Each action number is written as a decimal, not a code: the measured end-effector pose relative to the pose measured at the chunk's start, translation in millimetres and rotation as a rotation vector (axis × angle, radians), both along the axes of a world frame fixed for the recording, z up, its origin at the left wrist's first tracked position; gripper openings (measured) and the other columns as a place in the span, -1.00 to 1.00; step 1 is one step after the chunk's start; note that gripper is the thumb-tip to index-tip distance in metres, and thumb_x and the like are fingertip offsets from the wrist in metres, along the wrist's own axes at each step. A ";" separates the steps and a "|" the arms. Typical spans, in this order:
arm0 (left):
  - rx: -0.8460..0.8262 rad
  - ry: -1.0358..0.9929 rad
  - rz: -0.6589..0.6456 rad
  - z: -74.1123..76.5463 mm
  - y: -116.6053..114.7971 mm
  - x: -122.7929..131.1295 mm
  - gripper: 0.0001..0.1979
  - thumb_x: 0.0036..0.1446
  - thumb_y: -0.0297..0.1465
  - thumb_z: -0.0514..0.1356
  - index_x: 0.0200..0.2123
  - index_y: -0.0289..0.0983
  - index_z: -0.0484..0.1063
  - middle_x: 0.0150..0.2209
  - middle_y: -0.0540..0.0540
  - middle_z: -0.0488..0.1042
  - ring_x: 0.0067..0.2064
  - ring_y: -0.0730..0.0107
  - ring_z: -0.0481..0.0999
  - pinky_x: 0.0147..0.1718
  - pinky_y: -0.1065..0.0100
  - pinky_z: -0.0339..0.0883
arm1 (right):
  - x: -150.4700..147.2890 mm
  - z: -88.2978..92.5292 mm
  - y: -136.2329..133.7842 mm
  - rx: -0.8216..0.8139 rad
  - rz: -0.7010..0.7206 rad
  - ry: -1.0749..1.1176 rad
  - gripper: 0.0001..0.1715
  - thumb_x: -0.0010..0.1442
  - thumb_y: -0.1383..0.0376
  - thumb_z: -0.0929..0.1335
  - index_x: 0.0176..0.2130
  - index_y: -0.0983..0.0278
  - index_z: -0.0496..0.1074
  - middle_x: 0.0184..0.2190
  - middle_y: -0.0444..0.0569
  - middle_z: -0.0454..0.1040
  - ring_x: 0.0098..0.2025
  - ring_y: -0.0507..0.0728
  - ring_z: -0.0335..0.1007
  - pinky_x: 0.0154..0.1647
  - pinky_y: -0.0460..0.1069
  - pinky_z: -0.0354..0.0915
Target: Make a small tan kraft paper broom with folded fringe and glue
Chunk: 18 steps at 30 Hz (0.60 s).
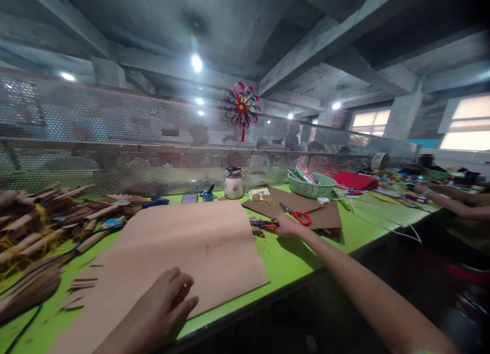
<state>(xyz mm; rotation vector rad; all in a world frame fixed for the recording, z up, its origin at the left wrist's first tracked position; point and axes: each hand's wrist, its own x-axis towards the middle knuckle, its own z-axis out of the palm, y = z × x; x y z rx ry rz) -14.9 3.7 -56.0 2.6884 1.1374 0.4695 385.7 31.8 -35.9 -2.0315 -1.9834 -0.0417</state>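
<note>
A large sheet of brown kraft paper (184, 242) lies over the green table, bulging up towards its far side, with slits along its left edge and small dark marks near the middle. My left hand (168, 300) is over the sheet's near part, fingers apart and holding nothing; I cannot tell if it touches the paper. At the sheet's right edge, my right hand (287, 226) is closed around pliers (264, 224) with dark jaws and red on the handles. Their jaws point left at the paper edge. Red-handled scissors (302, 217) lie just beyond that hand.
Brown cardboard pieces (325, 215) and a green basket (312, 186) are at the back right. A white jar (233, 184) stands behind the sheet. Rolled paper pieces (34, 231) heap up on the left. Farther right, another person's arms (447, 201) reach over the table.
</note>
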 end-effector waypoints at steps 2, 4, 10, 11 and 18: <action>0.009 0.000 0.037 -3.2 -1.1 5.7 -0.66 0.18 -0.14 -0.04 -0.38 -0.26 0.34 -0.36 -0.11 0.37 -0.34 0.28 0.38 -0.36 0.32 0.21 | 11.3 6.4 -16.7 -0.007 -0.059 -0.002 -0.61 -0.04 0.40 0.34 -0.14 0.36 0.48 -0.30 0.14 0.49 -0.30 0.19 0.42 -0.29 0.04 0.28; 0.001 -0.008 0.076 -5.7 -1.8 9.0 -0.67 0.19 -0.15 -0.05 -0.42 -0.26 0.28 -0.41 -0.08 0.35 -0.38 0.31 0.36 -0.41 0.34 0.16 | 22.0 10.9 -40.1 0.002 -0.088 -0.009 -0.58 0.05 0.33 0.32 -0.06 0.38 0.45 -0.22 0.19 0.47 -0.22 0.23 0.42 -0.22 0.07 0.28; -0.117 -0.117 0.084 -0.9 -6.5 11.3 -0.72 0.20 -0.19 -0.07 -0.45 -0.24 0.19 -0.55 0.04 0.26 -0.48 0.41 0.29 -0.49 0.41 0.05 | 20.2 2.1 -109.0 0.009 0.163 0.078 -0.51 0.20 0.07 0.26 0.00 0.28 0.42 -0.16 0.12 0.47 -0.15 0.20 0.39 -0.13 0.05 0.27; -0.138 -0.138 0.077 1.4 -7.9 11.5 -0.73 0.18 -0.19 -0.06 -0.44 -0.24 0.19 -0.55 0.05 0.25 -0.49 0.42 0.27 -0.49 0.41 0.04 | 16.0 -0.2 -115.4 0.020 0.197 0.088 -0.52 0.21 0.06 0.25 -0.01 0.27 0.43 -0.20 0.10 0.48 -0.19 0.20 0.39 -0.16 0.04 0.27; -0.275 -0.208 0.036 18.2 -14.5 11.5 -0.71 0.13 -0.15 -0.01 -0.45 -0.25 0.22 -0.57 0.08 0.19 -0.50 0.46 0.22 -0.50 0.44 0.05 | -7.4 0.3 -128.2 -0.049 0.319 0.059 -0.55 0.21 0.05 0.25 0.04 0.12 0.40 -0.35 -0.01 0.33 -0.33 0.12 0.31 -0.26 -0.01 0.24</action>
